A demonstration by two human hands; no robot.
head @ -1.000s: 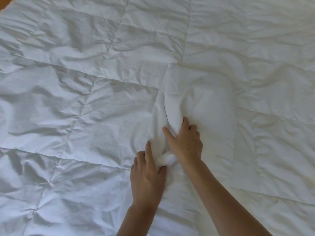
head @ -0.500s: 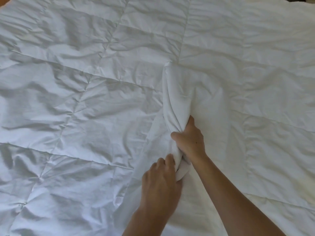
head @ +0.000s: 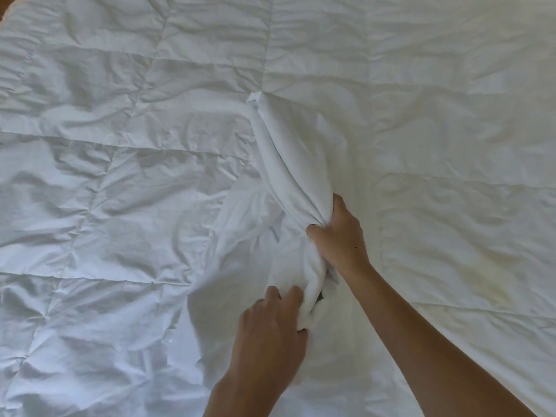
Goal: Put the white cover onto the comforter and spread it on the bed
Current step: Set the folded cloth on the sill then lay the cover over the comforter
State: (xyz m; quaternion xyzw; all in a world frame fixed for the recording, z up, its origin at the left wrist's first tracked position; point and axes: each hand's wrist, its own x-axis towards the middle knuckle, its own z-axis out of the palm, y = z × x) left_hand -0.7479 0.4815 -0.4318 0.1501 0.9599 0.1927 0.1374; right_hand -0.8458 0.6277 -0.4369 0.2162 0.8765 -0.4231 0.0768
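A quilted white comforter [head: 120,182] lies spread flat and fills almost the whole view. On it, near the middle, lies the white cover [head: 282,164], bunched into a long folded roll that runs from the upper centre down toward me. My right hand [head: 340,236] grips the roll at its middle, fingers curled round gathered cloth. My left hand [head: 270,332] grips the near end of the roll, fingers dug into the bundled fabric. A loose flap of the cover [head: 234,236] falls out to the left of the roll.
A sliver of brown floor or wood [head: 7,9] shows at the top left corner, beyond the comforter's edge. Wrinkled comforter panels stretch out on both sides of the cover.
Both hands have lifted and pulled the folded cover toward me. The roll has opened, and a flap has dropped out on its left. My hands have moved further apart along it.
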